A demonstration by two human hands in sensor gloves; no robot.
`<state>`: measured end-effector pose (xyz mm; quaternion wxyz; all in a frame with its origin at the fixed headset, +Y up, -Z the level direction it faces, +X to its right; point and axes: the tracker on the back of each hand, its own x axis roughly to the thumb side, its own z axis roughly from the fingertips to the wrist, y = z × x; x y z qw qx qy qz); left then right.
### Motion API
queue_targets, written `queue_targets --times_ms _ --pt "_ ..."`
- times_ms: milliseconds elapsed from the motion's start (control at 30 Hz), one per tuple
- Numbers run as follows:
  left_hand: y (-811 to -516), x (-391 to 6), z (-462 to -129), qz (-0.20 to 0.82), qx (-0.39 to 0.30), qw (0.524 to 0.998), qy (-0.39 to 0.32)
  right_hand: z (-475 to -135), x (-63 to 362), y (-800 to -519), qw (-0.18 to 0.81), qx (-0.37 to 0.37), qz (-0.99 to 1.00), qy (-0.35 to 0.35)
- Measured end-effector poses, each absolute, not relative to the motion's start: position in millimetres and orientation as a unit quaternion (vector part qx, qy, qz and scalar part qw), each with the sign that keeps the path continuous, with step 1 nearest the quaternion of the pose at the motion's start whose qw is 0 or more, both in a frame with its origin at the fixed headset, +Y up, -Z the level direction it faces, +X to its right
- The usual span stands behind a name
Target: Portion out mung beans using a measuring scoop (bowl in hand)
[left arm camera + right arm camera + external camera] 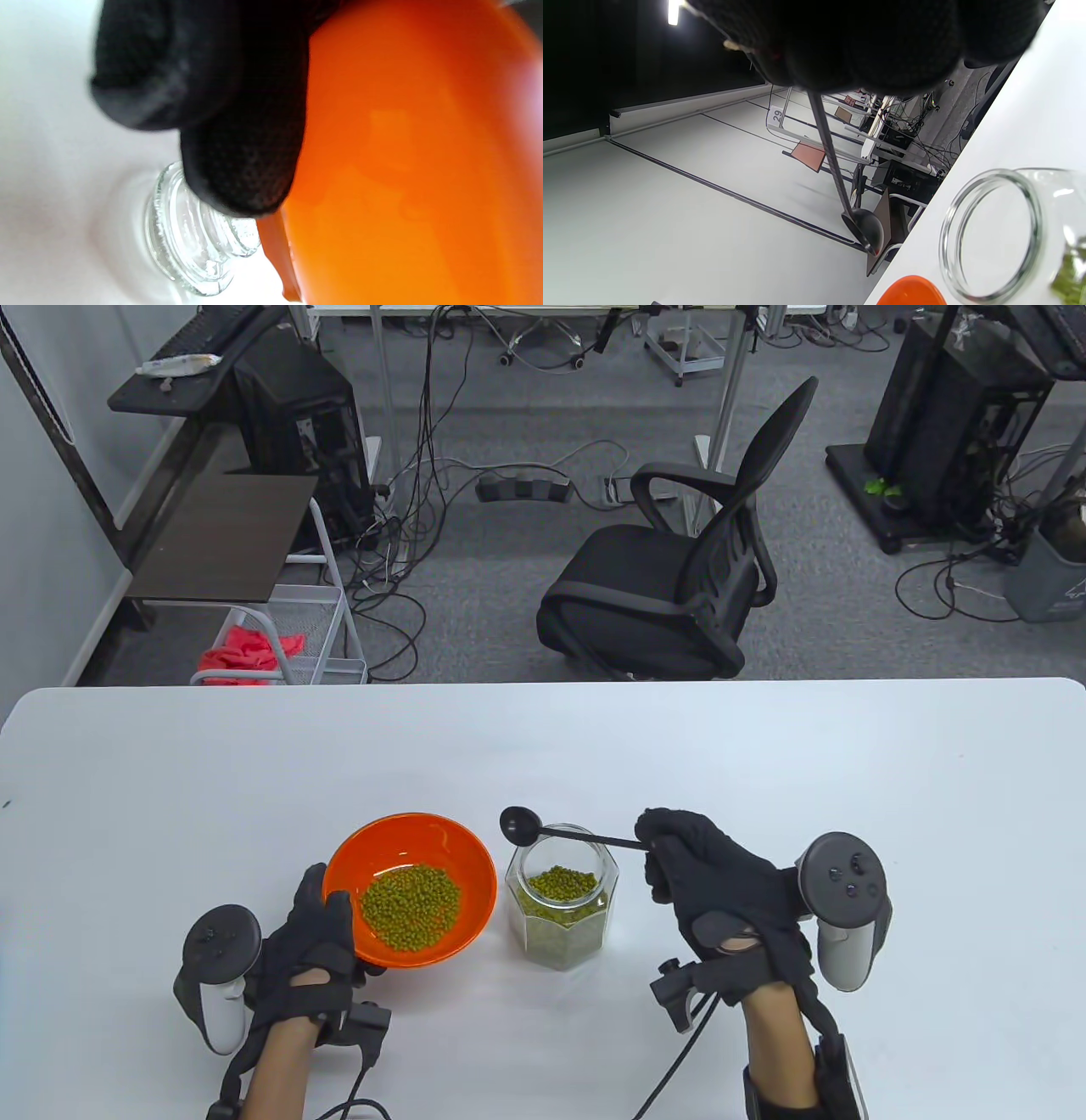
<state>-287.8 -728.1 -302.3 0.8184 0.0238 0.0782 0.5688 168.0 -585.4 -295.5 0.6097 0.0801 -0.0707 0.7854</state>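
Right hand (721, 891) pinches black measuring scoop (564, 833) by the handle end; long axis runs left-right, empty cup pointing left over the glass jar (562, 903) of mung beans. Left hand (310, 954) grips orange bowl (424, 848), part-filled with beans, near the table's (254, 763) front edge. "29" tag legible in right wrist view.

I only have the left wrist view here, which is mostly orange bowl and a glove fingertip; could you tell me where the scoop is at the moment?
Observer: The right hand holds the black measuring scoop by its handle, with the scoop head above the far left rim of the glass jar.
Operator: Thank you. Is anything in the scoop?
Observer: In the table view it looks empty.
Operator: And has the bowl got beans in it?
Observer: Yes, a pile of mung beans lies in the orange bowl, which the left hand grips at its near left rim.
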Motion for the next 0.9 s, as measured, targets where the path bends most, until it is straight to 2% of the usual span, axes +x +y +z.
queue_targets --times_ms 167,400,600,900 --pt "-728 -288 -302 0.568 0.024 0.819 0.078 -291 174 -579 0.559 0.062 0.823 -0.080" --pt "-728 -288 -302 0.568 0.024 0.819 0.079 -294 167 -581 0.505 0.053 0.861 -0.046" --pt "-728 -288 -302 0.567 0.025 0.820 0.077 -300 156 -589 0.457 0.034 0.888 -0.033" --pt "-728 -288 -302 0.567 0.025 0.820 0.076 -315 117 -615 0.368 0.032 0.929 -0.015"
